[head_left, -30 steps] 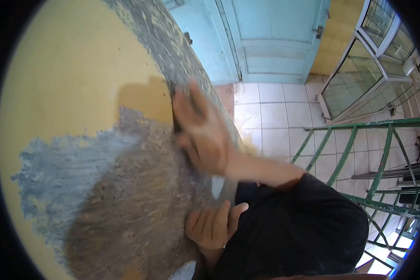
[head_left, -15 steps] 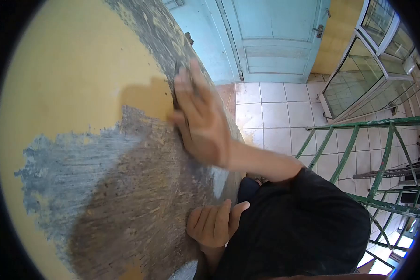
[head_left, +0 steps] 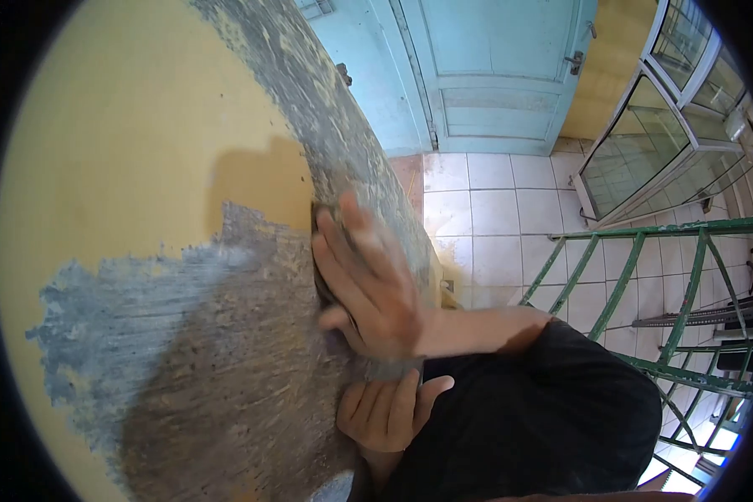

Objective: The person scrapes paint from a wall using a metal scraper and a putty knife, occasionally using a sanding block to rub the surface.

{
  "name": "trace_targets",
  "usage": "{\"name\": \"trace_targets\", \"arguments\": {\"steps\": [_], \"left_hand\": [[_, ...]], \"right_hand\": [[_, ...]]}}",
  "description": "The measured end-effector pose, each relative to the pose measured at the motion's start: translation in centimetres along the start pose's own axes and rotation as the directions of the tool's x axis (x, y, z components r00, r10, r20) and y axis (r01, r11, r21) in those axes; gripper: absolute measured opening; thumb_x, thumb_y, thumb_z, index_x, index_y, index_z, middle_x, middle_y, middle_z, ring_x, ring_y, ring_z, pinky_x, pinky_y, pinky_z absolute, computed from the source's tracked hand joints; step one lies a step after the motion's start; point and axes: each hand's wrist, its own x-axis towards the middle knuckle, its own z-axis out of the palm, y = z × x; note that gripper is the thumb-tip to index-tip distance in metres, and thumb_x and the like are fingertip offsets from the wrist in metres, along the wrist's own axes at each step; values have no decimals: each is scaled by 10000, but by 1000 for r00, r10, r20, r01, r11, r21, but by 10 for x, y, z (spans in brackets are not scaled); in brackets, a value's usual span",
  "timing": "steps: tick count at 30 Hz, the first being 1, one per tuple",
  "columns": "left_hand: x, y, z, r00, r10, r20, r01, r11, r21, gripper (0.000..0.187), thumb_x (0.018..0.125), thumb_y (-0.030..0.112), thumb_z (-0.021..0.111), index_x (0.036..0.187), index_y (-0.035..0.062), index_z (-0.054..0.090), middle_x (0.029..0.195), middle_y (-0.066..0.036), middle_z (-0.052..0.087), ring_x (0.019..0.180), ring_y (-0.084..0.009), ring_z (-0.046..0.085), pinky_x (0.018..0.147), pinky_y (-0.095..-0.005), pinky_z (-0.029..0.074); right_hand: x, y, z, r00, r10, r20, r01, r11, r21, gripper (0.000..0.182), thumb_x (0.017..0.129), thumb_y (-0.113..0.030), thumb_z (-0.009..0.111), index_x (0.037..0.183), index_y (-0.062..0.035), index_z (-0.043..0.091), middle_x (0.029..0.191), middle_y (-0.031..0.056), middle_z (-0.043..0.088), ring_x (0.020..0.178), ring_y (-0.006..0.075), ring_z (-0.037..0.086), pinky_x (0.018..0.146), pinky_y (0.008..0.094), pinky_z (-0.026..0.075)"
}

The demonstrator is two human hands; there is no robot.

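My right hand (head_left: 376, 293) lies with long fingers against the scraped grey wall (head_left: 259, 335), its outline blurred by motion. A thin dark edge shows beneath its fingers and moves with them; the thing pressed there is mostly hidden. Lower down, my left hand (head_left: 385, 414) rests against the same wall, fingers slightly bent and thumb apart, with nothing visible in it. Yellow paint (head_left: 125, 142) borders the rough grey patch. A hand-shaped shadow falls on the wall beside my right hand.
Light-blue doors (head_left: 502, 75) stand beyond the wall's edge, over a white tiled floor (head_left: 494, 209). A green metal frame with rungs (head_left: 627, 276) stands at the right. Glass-paned frames (head_left: 644, 142) are at the upper right.
My right hand has slid down along the wall, closer to my left hand, and the dark edge under it has moved too. My left hand has stayed nearly in place.
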Motion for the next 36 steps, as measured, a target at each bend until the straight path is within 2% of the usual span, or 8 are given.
{"name": "trace_targets", "arguments": {"steps": [4,6,8,15,21,27,31,36], "left_hand": [[-5,3,0,1000,-2,-25,3,1000,13,397,895,462,805,925,86,679,595,20,584,514,-132,578,531,-277,390],[-5,4,-1,1000,-3,-20,3,1000,14,399,894,465,805,925,88,679,596,22,585,515,-129,578,533,-275,393],[-1,3,-1,1000,2,-19,-2,1000,8,400,892,468,804,925,89,679,597,25,586,516,-125,578,536,-273,396],[-4,2,1,1000,-9,-7,9,999,41,405,891,487,797,922,99,687,586,37,580,512,-113,573,544,-266,405],[1,4,-1,1000,-12,14,12,1000,16,380,912,453,782,893,89,673,586,15,579,508,-146,571,541,-296,414],[-3,4,0,1000,-23,3,23,999,42,374,912,444,788,870,91,672,590,10,593,515,-148,583,542,-296,418],[3,3,-2,999,-10,39,7,998,63,384,887,459,816,883,99,684,586,24,596,520,-125,588,552,-272,421],[-2,2,3,1000,-4,-11,5,998,66,374,897,433,815,877,88,673,585,14,585,510,-136,570,540,-288,407]], "right_hand": [[39,32,-2,999,-11,52,27,951,-307,546,1078,-261,535,1414,168,504,1492,341,498,1490,505,343,1124,528,396],[33,23,1,999,13,51,3,952,-307,556,1077,-256,532,1436,164,481,1504,334,491,1504,494,325,1123,531,396],[4,7,9,995,-54,-84,62,993,101,732,930,-163,707,1513,135,378,1529,336,448,1514,493,298,1129,634,381],[50,35,-6,997,69,21,-59,953,-297,414,1006,-126,620,1341,117,604,1497,322,501,1467,545,351,1164,573,377],[-8,-7,-7,999,32,30,-35,996,87,560,896,-44,711,1392,143,532,1488,337,502,1412,619,374,1103,564,440],[37,44,-1,996,-45,82,59,982,-182,834,842,-169,780,1479,189,379,1585,378,323,1456,486,403,1127,586,415],[-9,12,5,998,-42,45,38,996,76,843,843,-185,773,1487,180,370,1561,380,363,1455,494,399,1145,585,406],[39,39,-4,997,-60,56,69,981,-184,657,946,-203,685,1437,168,457,1567,333,391,1503,483,325,1150,552,405]]}}
